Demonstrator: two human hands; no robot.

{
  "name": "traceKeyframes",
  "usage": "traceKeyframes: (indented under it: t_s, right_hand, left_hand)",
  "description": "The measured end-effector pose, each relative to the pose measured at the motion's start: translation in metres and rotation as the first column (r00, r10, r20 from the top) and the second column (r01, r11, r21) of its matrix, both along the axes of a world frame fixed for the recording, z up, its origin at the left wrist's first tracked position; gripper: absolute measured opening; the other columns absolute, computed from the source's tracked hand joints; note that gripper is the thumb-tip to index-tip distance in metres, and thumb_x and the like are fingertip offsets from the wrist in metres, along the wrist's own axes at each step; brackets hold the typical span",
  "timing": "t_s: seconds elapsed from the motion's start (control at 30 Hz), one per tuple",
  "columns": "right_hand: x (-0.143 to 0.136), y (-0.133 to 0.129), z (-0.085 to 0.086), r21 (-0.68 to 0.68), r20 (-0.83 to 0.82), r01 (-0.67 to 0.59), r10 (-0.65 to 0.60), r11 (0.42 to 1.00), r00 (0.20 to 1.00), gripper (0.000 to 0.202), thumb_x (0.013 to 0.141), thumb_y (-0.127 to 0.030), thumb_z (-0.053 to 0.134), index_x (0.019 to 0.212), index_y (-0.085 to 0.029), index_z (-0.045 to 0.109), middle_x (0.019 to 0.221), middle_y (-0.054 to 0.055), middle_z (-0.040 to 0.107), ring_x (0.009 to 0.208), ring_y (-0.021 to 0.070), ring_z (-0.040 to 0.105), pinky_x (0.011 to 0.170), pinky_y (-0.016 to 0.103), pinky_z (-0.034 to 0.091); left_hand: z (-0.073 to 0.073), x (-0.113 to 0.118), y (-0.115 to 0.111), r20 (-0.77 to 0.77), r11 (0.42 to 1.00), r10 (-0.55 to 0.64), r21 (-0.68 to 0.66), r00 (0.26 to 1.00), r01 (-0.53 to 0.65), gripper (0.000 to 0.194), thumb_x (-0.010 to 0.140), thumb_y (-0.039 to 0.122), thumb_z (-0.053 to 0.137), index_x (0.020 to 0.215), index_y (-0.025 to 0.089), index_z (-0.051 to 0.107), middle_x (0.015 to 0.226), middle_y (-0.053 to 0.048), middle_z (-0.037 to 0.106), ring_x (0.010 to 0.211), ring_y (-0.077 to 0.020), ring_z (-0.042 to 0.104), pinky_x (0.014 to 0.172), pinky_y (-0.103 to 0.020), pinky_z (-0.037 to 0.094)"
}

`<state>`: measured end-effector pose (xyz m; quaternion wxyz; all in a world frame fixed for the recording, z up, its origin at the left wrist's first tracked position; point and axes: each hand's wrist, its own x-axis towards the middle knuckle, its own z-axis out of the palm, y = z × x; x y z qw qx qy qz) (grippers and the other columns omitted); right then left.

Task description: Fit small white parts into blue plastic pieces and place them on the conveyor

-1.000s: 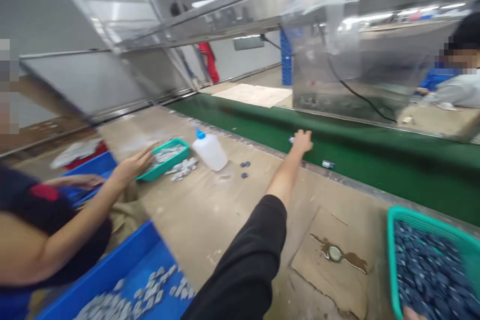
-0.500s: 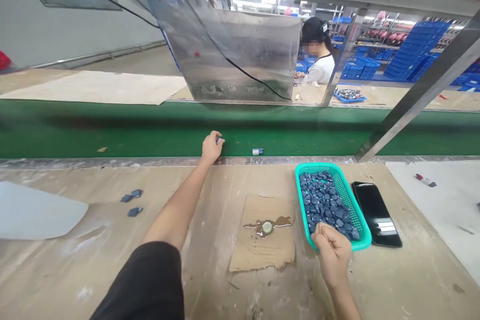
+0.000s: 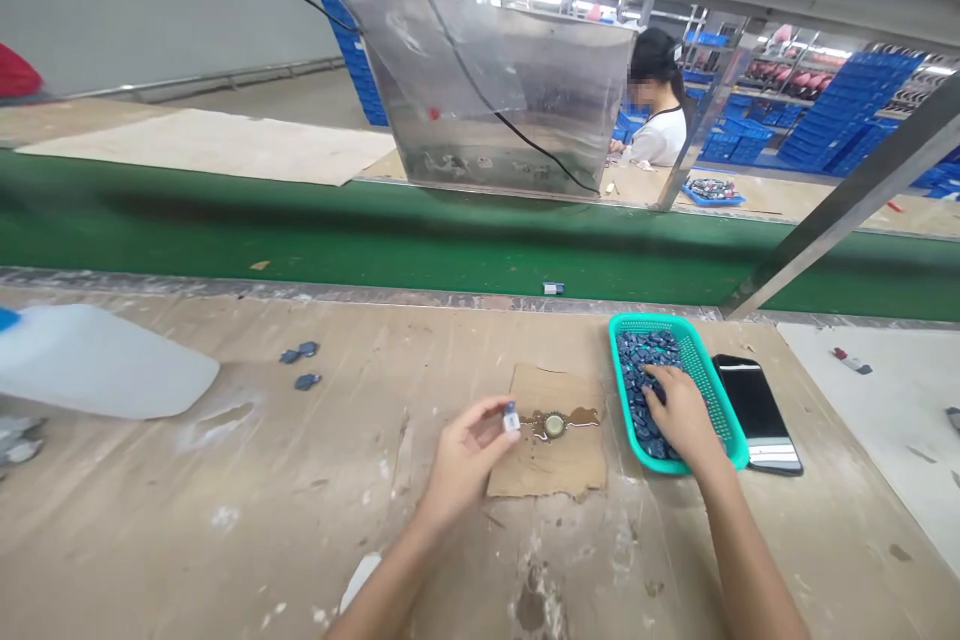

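Note:
My left hand (image 3: 474,455) pinches a small white-and-blue block (image 3: 511,417) between thumb and fingertips, just left of a small round metal cap (image 3: 555,425). The cap sits in a brown wet smear on a torn piece of cardboard (image 3: 544,478). My right hand (image 3: 681,412) reaches into a green plastic basket (image 3: 731,420), its thumb and forefinger apart among many small dark blue pieces (image 3: 646,352). Its other fingers are partly hidden.
A black phone (image 3: 757,410) lies right of the basket. Another white-and-blue block (image 3: 553,288) rests on the green conveyor belt (image 3: 420,255). Several blue pieces (image 3: 307,381) and a translucent plastic bottle (image 3: 112,365) lie left. Beyond the belt, a co-worker (image 3: 660,120) sits; a metal post (image 3: 840,200) slants at right.
My left hand has come back from the belt to the cardboard with a white-and-blue block. My right hand has gone from a fist at the basket's near edge to open fingers among the pieces.

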<state>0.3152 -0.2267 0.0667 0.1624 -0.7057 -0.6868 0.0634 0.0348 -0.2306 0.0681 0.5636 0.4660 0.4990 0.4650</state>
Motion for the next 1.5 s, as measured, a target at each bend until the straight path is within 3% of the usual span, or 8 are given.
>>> traceKeyframes:
  t_s: [0.2, 0.47, 0.6, 0.7, 0.8, 0.9, 1.03, 1.5]
  right_hand:
    - [-0.01, 0.025, 0.013, -0.199, 0.19, -0.047, 0.085, 0.979, 0.978, 0.026, 0.069, 0.005, 0.044, 0.076, -0.008, 0.065, 0.076, 0.014, 0.061, 0.075, 0.0248, 0.057, 0.063, 0.028, 0.037]
    - [0.012, 0.034, 0.029, -0.301, 0.139, -0.197, 0.247, 0.933, 0.959, 0.027, 0.069, -0.005, 0.053, 0.089, -0.013, 0.067, 0.08, 0.007, 0.063, 0.075, 0.0222, 0.058, 0.066, 0.027, 0.041]
    - [0.03, 0.025, 0.031, -0.204, -0.255, -0.195, 0.14, 0.959, 0.957, 0.023, 0.072, -0.024, 0.049, 0.084, -0.016, 0.067, 0.088, 0.007, 0.062, 0.075, 0.0222, 0.06, 0.071, 0.032, 0.047]
    - [0.032, 0.016, 0.03, -0.097, -0.599, -0.111, 0.031, 0.989, 0.8, 0.023, 0.063, -0.033, 0.06, 0.079, -0.017, 0.065, 0.087, 0.008, 0.062, 0.077, 0.0244, 0.06, 0.073, 0.035, 0.049]
    - [0.013, 0.006, 0.032, 0.08, -0.692, -0.071, 0.106, 0.994, 0.714, 0.02, 0.061, -0.034, 0.07, 0.073, -0.019, 0.065, 0.086, 0.007, 0.059, 0.086, 0.0248, 0.056, 0.074, 0.033, 0.049]
    - [-0.024, -0.003, 0.032, 0.152, -0.66, -0.226, 0.269, 0.962, 0.702, 0.013, 0.072, -0.032, 0.066, 0.076, -0.02, 0.066, 0.086, 0.007, 0.056, 0.086, 0.023, 0.054, 0.068, 0.03, 0.049]
    - [-0.07, -0.008, 0.023, 0.063, -0.512, -0.452, 0.417, 0.89, 0.751, 0.015, 0.081, -0.024, 0.05, 0.086, -0.02, 0.064, 0.087, 0.007, 0.056, 0.076, 0.02, 0.056, 0.061, 0.029, 0.048]
    - [-0.094, -0.004, 0.004, 0.136, -0.19, -0.511, 0.528, 0.849, 0.828, 0.01, 0.076, -0.014, 0.044, 0.076, -0.018, 0.053, 0.07, 0.006, 0.055, 0.075, 0.0243, 0.048, 0.063, 0.034, 0.042]
  left_hand:
    - [-0.011, 0.0, -0.005, 0.006, 0.995, -0.1, 0.002, 0.995, 0.1, 0.032, 0.063, 0.028, 0.067, 0.093, 0.017, 0.061, 0.099, -0.007, 0.059, 0.099, -0.0207, 0.056, 0.091, -0.035, 0.047]
    - [-0.016, -0.009, -0.008, 0.039, 0.994, -0.093, 0.061, 0.995, 0.091, 0.032, 0.068, 0.025, 0.062, 0.099, 0.017, 0.059, 0.104, -0.007, 0.057, 0.102, -0.0192, 0.053, 0.092, -0.034, 0.045]
    - [-0.016, -0.008, -0.01, 0.047, 0.99, -0.123, 0.077, 0.991, 0.119, 0.033, 0.07, 0.023, 0.061, 0.103, 0.019, 0.058, 0.107, -0.006, 0.055, 0.103, -0.0184, 0.053, 0.093, -0.034, 0.045]
    - [-0.017, -0.006, -0.012, 0.058, 0.987, -0.146, 0.079, 0.988, 0.142, 0.033, 0.069, 0.024, 0.062, 0.102, 0.019, 0.06, 0.108, -0.006, 0.054, 0.101, -0.0183, 0.054, 0.092, -0.033, 0.046]
    - [-0.017, -0.003, -0.014, 0.085, 0.982, -0.18, 0.079, 0.98, 0.173, 0.032, 0.069, 0.023, 0.063, 0.1, 0.018, 0.061, 0.104, -0.006, 0.055, 0.098, -0.0178, 0.056, 0.089, -0.033, 0.048]
    - [-0.012, -0.001, -0.015, 0.111, 0.976, -0.209, 0.086, 0.972, 0.201, 0.033, 0.068, 0.021, 0.064, 0.101, 0.017, 0.06, 0.1, -0.005, 0.055, 0.095, -0.017, 0.057, 0.087, -0.032, 0.049]
    - [-0.008, -0.002, -0.015, 0.135, 0.977, -0.203, 0.095, 0.97, 0.191, 0.033, 0.068, 0.017, 0.063, 0.101, 0.016, 0.06, 0.099, -0.005, 0.054, 0.093, -0.0163, 0.058, 0.085, -0.03, 0.05]
    - [-0.003, -0.005, -0.016, -0.03, 0.969, -0.184, 0.16, 0.983, 0.186, 0.028, 0.068, 0.014, 0.062, 0.096, 0.017, 0.061, 0.095, -0.003, 0.056, 0.086, -0.0131, 0.059, 0.08, -0.024, 0.05]
